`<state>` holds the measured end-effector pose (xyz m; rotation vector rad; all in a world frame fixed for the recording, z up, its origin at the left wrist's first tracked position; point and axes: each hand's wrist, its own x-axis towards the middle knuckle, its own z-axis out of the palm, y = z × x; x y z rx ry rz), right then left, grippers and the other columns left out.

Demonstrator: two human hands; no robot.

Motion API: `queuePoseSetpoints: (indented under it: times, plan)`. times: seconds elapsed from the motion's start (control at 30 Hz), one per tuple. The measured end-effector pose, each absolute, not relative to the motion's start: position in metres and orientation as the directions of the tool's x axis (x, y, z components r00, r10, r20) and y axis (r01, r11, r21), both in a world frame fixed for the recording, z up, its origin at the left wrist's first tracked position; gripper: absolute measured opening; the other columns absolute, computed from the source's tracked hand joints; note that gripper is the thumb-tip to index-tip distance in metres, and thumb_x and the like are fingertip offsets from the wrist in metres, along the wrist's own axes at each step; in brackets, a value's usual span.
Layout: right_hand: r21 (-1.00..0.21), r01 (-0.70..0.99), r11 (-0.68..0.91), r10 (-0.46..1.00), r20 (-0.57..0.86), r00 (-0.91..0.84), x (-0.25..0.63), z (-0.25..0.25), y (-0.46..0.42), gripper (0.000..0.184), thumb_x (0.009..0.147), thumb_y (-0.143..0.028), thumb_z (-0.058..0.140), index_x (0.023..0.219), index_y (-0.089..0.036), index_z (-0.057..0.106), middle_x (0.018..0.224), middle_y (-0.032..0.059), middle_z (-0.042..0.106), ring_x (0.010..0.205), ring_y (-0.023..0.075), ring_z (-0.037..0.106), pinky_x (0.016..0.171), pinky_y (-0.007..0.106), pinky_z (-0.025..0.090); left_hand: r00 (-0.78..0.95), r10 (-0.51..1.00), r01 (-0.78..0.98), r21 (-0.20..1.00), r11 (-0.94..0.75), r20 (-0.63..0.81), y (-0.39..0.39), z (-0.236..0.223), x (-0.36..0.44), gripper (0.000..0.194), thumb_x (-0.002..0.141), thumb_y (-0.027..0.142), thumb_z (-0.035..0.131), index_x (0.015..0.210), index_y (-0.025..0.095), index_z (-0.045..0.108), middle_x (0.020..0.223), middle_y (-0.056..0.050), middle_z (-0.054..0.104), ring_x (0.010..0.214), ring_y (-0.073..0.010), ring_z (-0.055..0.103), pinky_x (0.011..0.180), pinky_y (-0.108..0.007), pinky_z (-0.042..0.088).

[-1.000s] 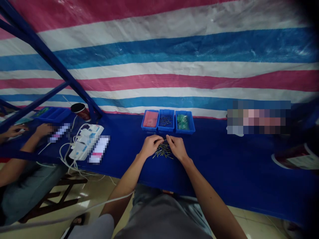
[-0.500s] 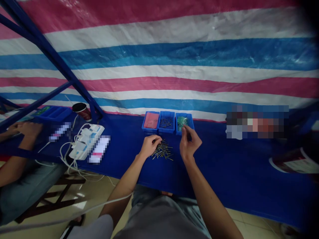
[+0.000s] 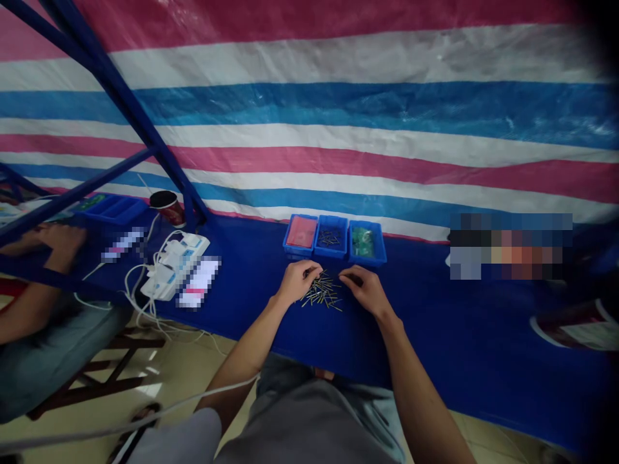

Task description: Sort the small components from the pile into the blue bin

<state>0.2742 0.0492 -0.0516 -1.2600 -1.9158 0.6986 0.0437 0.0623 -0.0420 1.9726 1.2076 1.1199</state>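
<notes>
A woven plastic tarpaulin [image 3: 309,129] runs in wide pink, white and blue horizontal stripes above a plain deep-blue table cover [image 3: 449,328]. Three bright blue plastic trays [image 3: 331,219] hold a pink packet [image 3: 301,232], dark pins [image 3: 329,237] and green pieces [image 3: 362,241]. The loose metal pins [image 3: 322,290] show gold and dark.

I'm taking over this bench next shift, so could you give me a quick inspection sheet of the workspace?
Surface: dark blue cloth covers the bench.
Job's things: a loose pile of thin metal pins lies before three blue plastic trays, holding a pink sheet, dark pins and green items.
Clutter: a dark-topped red cup stands by the frame.
Hands: left hand and right hand are at the pile; any grip is unclear.
Cables: white cables loop around white power strips.
Surroundings: striped tarpaulin, blue steel frame, a co-worker's hand at far left.
</notes>
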Motion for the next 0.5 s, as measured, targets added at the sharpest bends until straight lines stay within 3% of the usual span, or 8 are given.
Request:
queuePoseSetpoints:
  times: [0.23, 0.4, 0.5]
  plan:
    - [-0.803, 0.490, 0.338, 0.926, 0.190, -0.326, 0.2800, -0.0492, 0.0521, 0.025, 0.081, -0.043, 0.074, 0.091, -0.021, 0.074, 0.081, 0.0015, 0.062, 0.061, 0.0130, 0.051, 0.058, 0.028, 0.043, 0.227, 0.905, 0.423, 0.800, -0.425, 0.361, 0.0630, -0.0420, 0.0427, 0.021, 0.095, 0.031, 0.060, 0.089, 0.017, 0.073, 0.073, -0.001, 0.073, 0.065, -0.0128, 0.063, 0.062, -0.023, 0.042]
    - [-0.766, 0.526, 0.370, 0.913, 0.195, -0.358, 0.2812, -0.0532, 0.0518, 0.014, 0.084, -0.034, 0.070, 0.082, -0.021, 0.074, 0.083, 0.0019, 0.063, 0.062, 0.0129, 0.052, 0.060, 0.028, 0.042, 0.232, 0.909, 0.430, 0.801, -0.416, 0.347, 0.0630, -0.0434, 0.0427, 0.024, 0.096, 0.034, 0.059, 0.090, 0.017, 0.074, 0.074, -0.002, 0.073, 0.065, -0.0134, 0.063, 0.061, -0.023, 0.042]
    - [-0.775, 0.518, 0.361, 0.920, 0.206, -0.332, 0.2790, -0.0530, 0.0518, 0.017, 0.087, -0.033, 0.066, 0.079, -0.020, 0.074, 0.082, 0.0028, 0.064, 0.063, 0.0137, 0.054, 0.061, 0.029, 0.043, 0.231, 0.912, 0.433, 0.803, -0.409, 0.340, 0.0627, -0.0422, 0.0426, 0.026, 0.096, 0.037, 0.059, 0.089, 0.017, 0.074, 0.074, -0.002, 0.073, 0.064, -0.0131, 0.062, 0.060, -0.023, 0.042]
